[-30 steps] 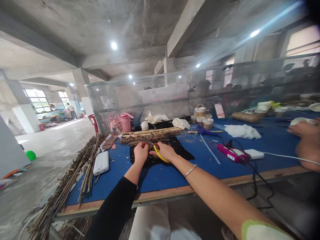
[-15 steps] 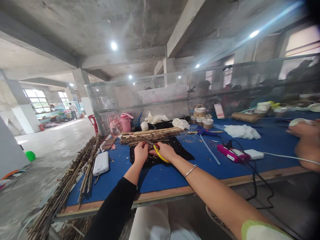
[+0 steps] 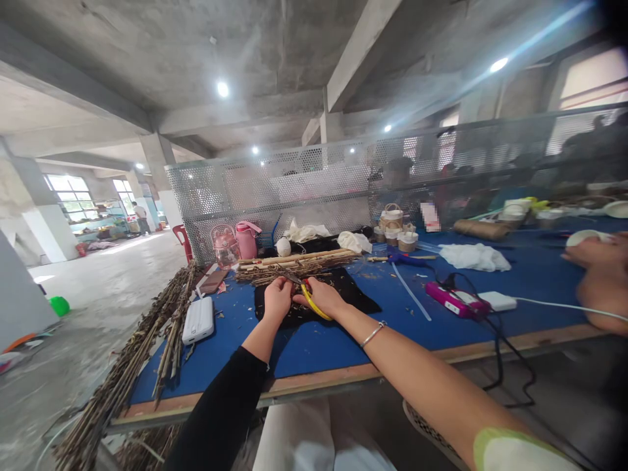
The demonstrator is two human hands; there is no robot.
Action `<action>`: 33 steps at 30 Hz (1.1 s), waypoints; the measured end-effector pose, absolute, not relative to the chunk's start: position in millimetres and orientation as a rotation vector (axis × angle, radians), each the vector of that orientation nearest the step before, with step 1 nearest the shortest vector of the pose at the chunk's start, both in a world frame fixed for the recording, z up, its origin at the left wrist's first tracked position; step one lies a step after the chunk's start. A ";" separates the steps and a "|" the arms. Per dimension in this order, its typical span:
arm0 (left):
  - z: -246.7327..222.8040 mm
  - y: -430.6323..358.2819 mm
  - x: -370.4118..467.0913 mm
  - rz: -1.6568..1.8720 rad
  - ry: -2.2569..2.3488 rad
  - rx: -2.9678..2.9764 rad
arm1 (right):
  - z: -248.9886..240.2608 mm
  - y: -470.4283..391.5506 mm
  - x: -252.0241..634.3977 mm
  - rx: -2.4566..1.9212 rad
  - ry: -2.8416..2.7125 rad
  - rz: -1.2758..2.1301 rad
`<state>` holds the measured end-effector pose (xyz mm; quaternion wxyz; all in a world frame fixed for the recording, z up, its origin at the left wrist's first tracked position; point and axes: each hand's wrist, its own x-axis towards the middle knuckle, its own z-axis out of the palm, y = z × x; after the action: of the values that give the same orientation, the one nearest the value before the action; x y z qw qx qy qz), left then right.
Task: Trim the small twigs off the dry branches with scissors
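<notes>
My right hand (image 3: pixel 324 296) is closed around scissors (image 3: pixel 316 306) with yellow and red handles; their dark blades point left toward the fingers of the other hand. Close beside it, my left hand (image 3: pixel 277 297) is pinched at the fingertips, and what it grips is too small to make out. Both hands are over a black cloth (image 3: pixel 353 296) strewn with small plant bits. Just behind them lies a bundle of thin dry twigs (image 3: pixel 304 265), with thicker pale sticks (image 3: pixel 289 259) along its back.
Long dry stalks (image 3: pixel 147 327) overhang the table's left edge beside a white power bank (image 3: pixel 199 320). Pink bottles (image 3: pixel 246 241) stand at the back before a perforated metal screen (image 3: pixel 275 190). Rightward are a glue gun (image 3: pixel 409 260), a magenta power strip (image 3: pixel 458 301) with cables, and another person's hand (image 3: pixel 596 252).
My hands and the scissors stay in almost the same place over the cloth. The scissor blades look slightly more visible near the left fingertips.
</notes>
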<state>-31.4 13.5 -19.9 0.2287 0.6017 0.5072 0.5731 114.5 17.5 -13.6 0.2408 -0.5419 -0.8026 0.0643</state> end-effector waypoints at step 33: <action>-12.0 8.6 -36.3 1.465 1.755 1.849 | -12.4 18.9 114.6 -1.537 -2.224 0.170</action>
<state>-36.3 8.6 -12.0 0.1007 0.6256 0.5938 0.4959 114.6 18.9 -12.4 0.2146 -0.5543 -0.8018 0.0613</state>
